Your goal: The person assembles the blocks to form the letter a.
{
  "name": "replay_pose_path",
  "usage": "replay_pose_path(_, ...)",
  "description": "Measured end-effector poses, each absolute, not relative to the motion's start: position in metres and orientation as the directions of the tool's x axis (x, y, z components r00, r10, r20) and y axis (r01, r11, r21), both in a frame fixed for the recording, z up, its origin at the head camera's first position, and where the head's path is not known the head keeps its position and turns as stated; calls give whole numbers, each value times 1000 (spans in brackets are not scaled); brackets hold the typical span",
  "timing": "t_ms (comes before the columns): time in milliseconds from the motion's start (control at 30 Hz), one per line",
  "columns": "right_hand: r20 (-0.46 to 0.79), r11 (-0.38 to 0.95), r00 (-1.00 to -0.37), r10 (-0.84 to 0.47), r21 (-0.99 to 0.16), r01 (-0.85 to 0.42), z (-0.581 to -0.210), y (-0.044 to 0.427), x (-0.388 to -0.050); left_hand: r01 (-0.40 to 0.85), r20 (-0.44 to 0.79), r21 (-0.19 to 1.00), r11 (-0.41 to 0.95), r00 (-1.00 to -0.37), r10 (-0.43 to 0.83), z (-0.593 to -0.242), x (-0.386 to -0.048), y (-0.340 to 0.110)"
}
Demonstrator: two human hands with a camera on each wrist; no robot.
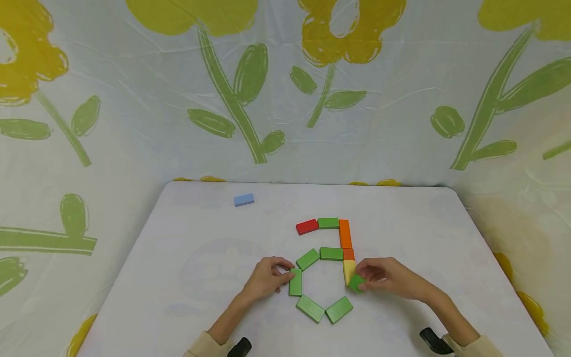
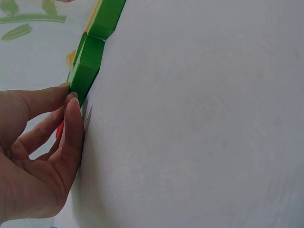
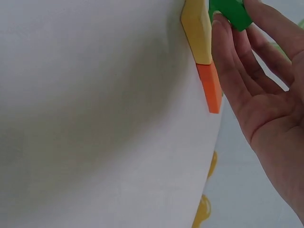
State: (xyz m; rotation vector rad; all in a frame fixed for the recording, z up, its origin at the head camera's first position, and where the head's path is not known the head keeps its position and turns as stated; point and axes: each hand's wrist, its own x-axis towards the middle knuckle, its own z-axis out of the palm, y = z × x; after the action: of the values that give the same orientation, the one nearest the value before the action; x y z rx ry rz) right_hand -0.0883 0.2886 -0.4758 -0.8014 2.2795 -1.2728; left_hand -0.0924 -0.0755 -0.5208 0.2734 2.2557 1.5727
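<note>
Green, red, orange and yellow blocks lie on the white table, forming a ring with an arm rising from its right side. At the ring's left, my left hand (image 1: 264, 278) pinches the edge of an upright-running green block (image 1: 295, 282) between thumb and finger; the left wrist view shows the fingertips at that green block's end (image 2: 86, 66). My right hand (image 1: 390, 278) holds another green block (image 1: 356, 282) beside the yellow block (image 1: 349, 271). Fingers hide part of this held green block in the right wrist view (image 3: 235, 13). Below the yellow block, an orange block (image 3: 210, 88) appears there.
A red block (image 1: 307, 226), a green block (image 1: 328, 223) and a long orange block (image 1: 345, 234) make the top arm. One blue block (image 1: 244, 200) lies apart at the back left. A flower-printed cloth (image 1: 285, 99) hangs behind the table (image 1: 200, 238).
</note>
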Motion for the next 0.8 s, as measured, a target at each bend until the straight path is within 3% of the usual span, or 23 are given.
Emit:
replay_pose_path(433,-51,369,-751,-658,-892,-263,-495,297,-70,-53,-197,926,374,-913,358,-518,-91,-76)
replay_pose_path(800,-58,439,-782,-620,-852,-286,-507,296,-67,-60,-205,925,375,-910,360,-519,-92,-74)
